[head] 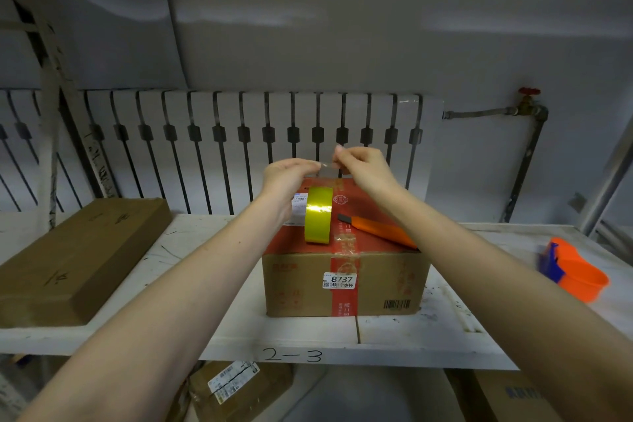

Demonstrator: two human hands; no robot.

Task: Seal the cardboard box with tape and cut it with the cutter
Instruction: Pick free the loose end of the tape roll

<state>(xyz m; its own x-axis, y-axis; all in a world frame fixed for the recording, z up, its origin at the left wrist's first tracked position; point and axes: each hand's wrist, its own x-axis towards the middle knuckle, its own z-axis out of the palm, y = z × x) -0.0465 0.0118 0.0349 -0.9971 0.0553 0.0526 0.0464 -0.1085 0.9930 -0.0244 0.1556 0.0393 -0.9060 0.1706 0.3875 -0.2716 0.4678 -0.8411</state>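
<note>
Tape job looks about half done, going by how things sit. The cardboard box is on a white shelf marked "2-3", flaps down, and a clear strip of tape already runs over the red top and down the front face. Both hands are up at the far edge of the box: the left hand and the right hand each have their grip pinched on the two ends of a short clear bit of tape stretched between them, so I'd guess that piece is about to go down at the back edge.

The yellow tape roll stands on edge on the box lid, and the orange cutter lies on the lid just beside it, untouched. I can't tell if the pinched strip is joined to the roll, so maybe the cut is left to do, maybe not.

Shelf is scuffed and painted white, with a flat brown carton on the left and an orange tape dispenser on the right. Behind is a white radiator, a grey wall and a pipe with a red valve. More parcels sit on the level below.
</note>
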